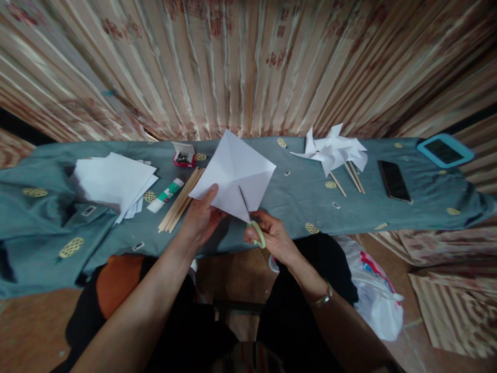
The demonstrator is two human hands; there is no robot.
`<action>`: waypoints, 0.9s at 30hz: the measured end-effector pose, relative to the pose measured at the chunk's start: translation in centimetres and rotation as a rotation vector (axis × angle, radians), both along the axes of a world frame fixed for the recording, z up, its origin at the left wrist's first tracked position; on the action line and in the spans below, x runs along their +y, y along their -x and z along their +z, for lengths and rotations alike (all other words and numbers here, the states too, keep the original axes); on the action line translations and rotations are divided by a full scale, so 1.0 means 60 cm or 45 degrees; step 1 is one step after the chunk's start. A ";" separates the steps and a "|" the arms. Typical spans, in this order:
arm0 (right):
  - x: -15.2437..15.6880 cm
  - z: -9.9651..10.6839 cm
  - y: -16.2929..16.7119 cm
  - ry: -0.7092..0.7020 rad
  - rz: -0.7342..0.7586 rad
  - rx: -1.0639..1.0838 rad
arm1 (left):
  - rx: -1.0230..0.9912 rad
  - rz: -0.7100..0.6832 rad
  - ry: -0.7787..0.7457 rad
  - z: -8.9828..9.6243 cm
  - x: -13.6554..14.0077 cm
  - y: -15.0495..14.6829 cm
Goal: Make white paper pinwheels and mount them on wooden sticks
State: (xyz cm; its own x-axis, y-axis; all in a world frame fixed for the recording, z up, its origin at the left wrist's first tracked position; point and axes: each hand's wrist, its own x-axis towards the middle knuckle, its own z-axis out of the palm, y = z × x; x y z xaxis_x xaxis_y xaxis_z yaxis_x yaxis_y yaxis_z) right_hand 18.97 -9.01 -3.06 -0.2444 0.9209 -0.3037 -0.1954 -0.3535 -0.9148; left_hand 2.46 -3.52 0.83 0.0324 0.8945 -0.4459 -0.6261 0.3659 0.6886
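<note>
My left hand (204,215) grips a square sheet of white paper (233,166) by its left lower edge, thumb on top and fingers beneath. Creases run across the sheet and meet near its middle. In my right hand (272,233) is a pair of scissors (258,234) with pale green handles. One dark blade lies over the paper, pointing from the near corner toward the centre; the other blade is hidden, seemingly under the sheet. Just left of the paper lies a bundle of wooden sticks (180,202), with a green and white glue stick (165,195) beside it.
A stack of white paper (112,181) lies at the left. Behind the sticks stands an open red box (184,155) of small metal pieces. White paper pinwheels (334,150) on sticks, a phone (394,180) and a blue-framed tablet (446,150) rest at the right. A curtain (233,67) hangs behind.
</note>
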 end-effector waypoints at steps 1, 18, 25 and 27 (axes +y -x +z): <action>0.000 -0.001 0.000 -0.006 0.007 -0.003 | 0.001 -0.004 -0.002 -0.001 0.000 0.000; 0.002 0.001 0.003 0.045 -0.046 0.058 | 0.004 -0.012 -0.014 -0.005 -0.001 0.001; 0.001 -0.002 0.004 0.028 -0.040 0.031 | 0.006 -0.004 -0.010 -0.007 -0.001 0.001; 0.000 -0.002 0.004 0.040 -0.050 0.036 | -0.007 -0.006 0.000 -0.006 -0.001 0.001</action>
